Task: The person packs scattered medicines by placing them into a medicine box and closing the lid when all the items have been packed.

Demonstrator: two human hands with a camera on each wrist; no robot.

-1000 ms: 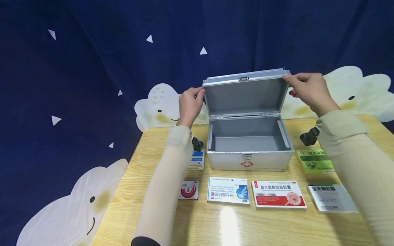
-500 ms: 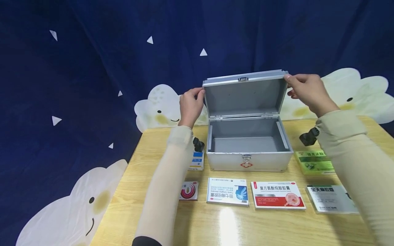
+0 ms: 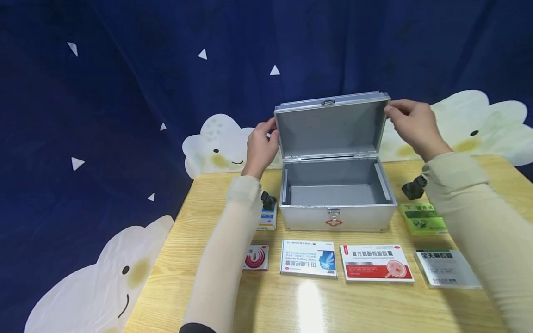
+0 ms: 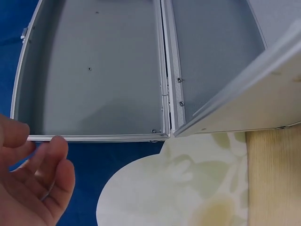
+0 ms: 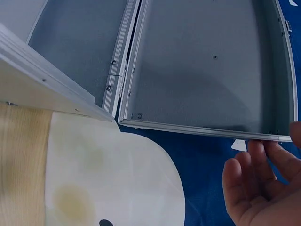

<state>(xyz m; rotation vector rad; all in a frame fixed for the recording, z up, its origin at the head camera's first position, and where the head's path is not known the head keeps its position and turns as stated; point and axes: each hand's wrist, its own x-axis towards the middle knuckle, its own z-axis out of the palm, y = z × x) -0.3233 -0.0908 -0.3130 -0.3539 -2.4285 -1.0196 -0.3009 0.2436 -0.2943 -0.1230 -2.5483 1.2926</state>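
A silver first-aid box [image 3: 337, 217] with a red cross stands on the wooden table, and its hinged lid [image 3: 331, 129] is raised. At the lid's front left corner, my left hand [image 3: 261, 145] holds the rim, with the thumb [image 4: 14, 133] over the edge and the other fingers bent just outside it. The opposite corner is held by my right hand [image 3: 416, 125], its thumb at the rim and its bent fingers [image 5: 256, 157] along the outer side. Bare grey walls and floor show inside the box.
Medicine boxes lie around the case: a white-blue one [image 3: 308, 259], a red-white one [image 3: 378, 263], a silver one [image 3: 447, 268], a green one [image 3: 424, 218], and at the left a pink-swirl box [image 3: 256, 257] and a blue-white one [image 3: 268, 219], partly behind the arm. A blue curtain [image 3: 233, 83] hangs behind.
The lid's front edge has risen slightly, tilting further back. My left hand has shifted a little right and lower along the lid's side; my right hand has shifted slightly left.
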